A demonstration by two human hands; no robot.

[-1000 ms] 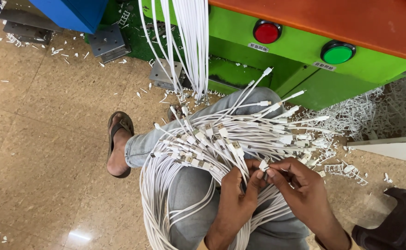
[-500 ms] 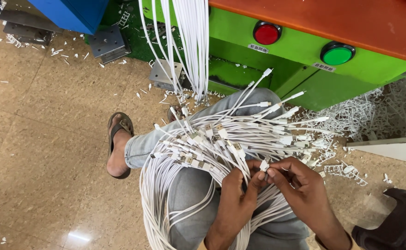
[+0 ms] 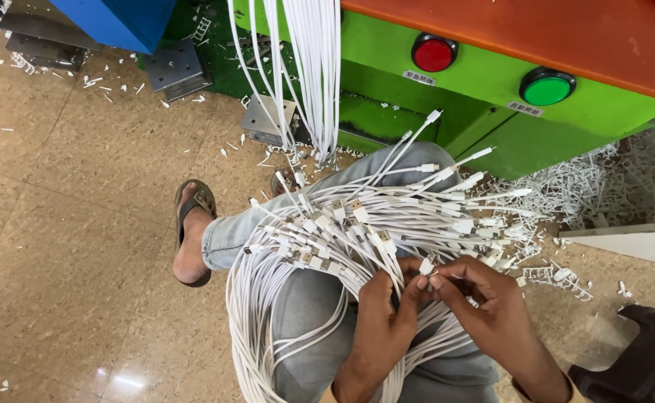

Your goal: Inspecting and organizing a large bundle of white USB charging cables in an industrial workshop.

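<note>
**Sorting a lapful of white cables**

Over the person's knees, a big bundle of thin white plastic charging cables (image 3: pixel 357 246) is lying draped, connector ends fanned out up and to the right, toward the green metal machine cabinet (image 3: pixel 491 112). One small white connector plug (image 3: pixel 426 266) is sitting right between both hands. The left hand (image 3: pixel 383 313) is pinching it from the left, the right hand (image 3: pixel 484 298) is closing narrow on it from the right, so both are about equally near. Its cable is running down-left into the bundle. Cables: dozens, too many to count. Two round buttons, one red (image 3: pixel 433 54), one green (image 3: pixel 546 86). More white cables are hanging above (image 3: pixel 312 67).
</note>
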